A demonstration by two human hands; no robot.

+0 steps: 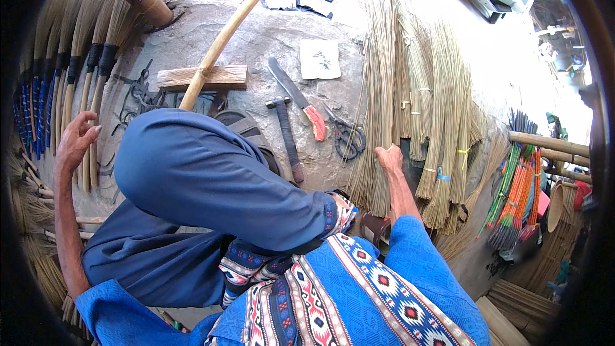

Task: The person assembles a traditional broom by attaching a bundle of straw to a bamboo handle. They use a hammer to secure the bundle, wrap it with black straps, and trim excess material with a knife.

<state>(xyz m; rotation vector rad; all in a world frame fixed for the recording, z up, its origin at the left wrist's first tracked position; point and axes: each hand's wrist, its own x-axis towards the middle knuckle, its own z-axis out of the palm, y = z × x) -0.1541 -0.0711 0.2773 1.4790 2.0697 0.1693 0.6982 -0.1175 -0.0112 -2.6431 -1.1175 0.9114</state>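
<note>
Knees in blue cloth fill the near view. The right hand (389, 159) rests, fingers curled, on a bundle of dry straw stalks (378, 109) lying just right of the knee; whether it grips them cannot be told. The stalks look light, springy and brittle, best gathered near the bound middle. The left hand (75, 141) hangs open, holding nothing, beside finished brooms (70, 64). Beyond, on rough stone ground (256, 38), lie a hammer (286, 134), scissors (348, 138) and a knife (298, 99).
</note>
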